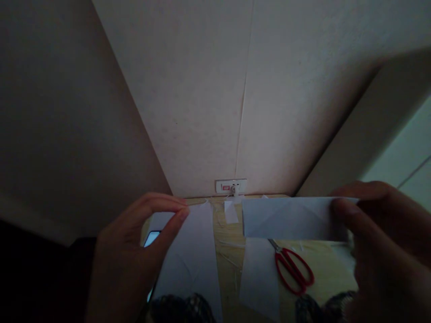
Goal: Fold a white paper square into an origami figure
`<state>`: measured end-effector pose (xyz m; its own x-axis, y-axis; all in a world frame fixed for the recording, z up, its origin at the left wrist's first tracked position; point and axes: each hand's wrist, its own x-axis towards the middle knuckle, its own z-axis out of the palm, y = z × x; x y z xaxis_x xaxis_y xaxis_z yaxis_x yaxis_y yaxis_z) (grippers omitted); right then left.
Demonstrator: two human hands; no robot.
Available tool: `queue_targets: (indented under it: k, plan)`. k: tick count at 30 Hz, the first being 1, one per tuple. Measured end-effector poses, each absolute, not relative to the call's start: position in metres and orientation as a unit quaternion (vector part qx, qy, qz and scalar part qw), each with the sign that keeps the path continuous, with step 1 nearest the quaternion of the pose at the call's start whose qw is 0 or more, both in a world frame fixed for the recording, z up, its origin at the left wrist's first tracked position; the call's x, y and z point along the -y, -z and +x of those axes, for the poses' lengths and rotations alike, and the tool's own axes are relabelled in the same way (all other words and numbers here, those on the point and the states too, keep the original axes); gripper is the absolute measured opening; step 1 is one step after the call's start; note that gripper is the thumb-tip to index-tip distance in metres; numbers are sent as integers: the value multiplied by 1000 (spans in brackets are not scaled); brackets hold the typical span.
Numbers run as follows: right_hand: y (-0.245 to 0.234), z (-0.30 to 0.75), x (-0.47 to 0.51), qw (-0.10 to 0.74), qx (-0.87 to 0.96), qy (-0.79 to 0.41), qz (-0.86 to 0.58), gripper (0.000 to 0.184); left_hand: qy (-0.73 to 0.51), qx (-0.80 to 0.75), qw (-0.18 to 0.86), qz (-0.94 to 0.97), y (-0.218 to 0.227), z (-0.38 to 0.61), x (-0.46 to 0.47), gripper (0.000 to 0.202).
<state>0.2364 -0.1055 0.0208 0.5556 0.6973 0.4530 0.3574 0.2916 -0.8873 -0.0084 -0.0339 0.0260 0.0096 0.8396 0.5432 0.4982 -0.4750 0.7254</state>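
Observation:
My right hand (380, 229) pinches the right end of a folded strip of white paper (286, 217), held level above the table with faint diagonal creases showing. On the left, the thumb and forefinger of my left hand (144, 242) are pressed together at the tips. Whatever lies between them, if anything, is too small to make out. Beneath that hand lies a large white sheet of paper (191, 260). Red-handled scissors (294, 271) rest below the strip, their blades partly hidden by it. Beside them is another white paper piece (259, 278).
A wooden table (230, 269) carries thin clear scraps and a small paper piece (231, 211) near its back edge. Behind it stands a wall with a socket (230, 186) and a plug in it. A lit phone (152, 237) is partly hidden behind my left hand.

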Motion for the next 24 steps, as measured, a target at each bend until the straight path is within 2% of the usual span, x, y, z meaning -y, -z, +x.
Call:
queue_targets:
  k: [2, 4, 5, 8, 13, 17, 19, 22, 24]
  plan:
    - [-20, 236, 101, 641, 483, -156, -576, 26, -508, -476, 183, 694, -26, -8, 36, 15]
    - [-18, 231, 92, 624, 496, -176, -577, 23, -489, -435, 185, 733, -25, 0, 39, 7]
    - [-18, 228, 87, 604, 522, -194, -570, 22, -460, -421, 189, 759, -23, 6, 41, 14]
    - [-16, 220, 74, 587, 553, -231, -543, 19, -402, -374, 215, 807, -18, 28, 43, 60]
    - [-15, 216, 68, 612, 540, -255, -519, 15, -355, -358, 264, 822, -15, 43, 36, 49]
    - [-16, 218, 70, 624, 546, -282, -482, 10, -387, -400, 292, 778, -18, 36, 33, 51]
    - [-17, 219, 71, 625, 564, -297, -450, 16, -397, -405, 341, 750, -19, 33, 34, 52]
    - [-17, 220, 70, 614, 593, -315, -415, 38, -392, -405, 447, 695, -17, 27, 32, 55]
    - [-16, 219, 69, 601, 603, -319, -416, 41, -385, -386, 508, 667, -13, 23, 30, 55]
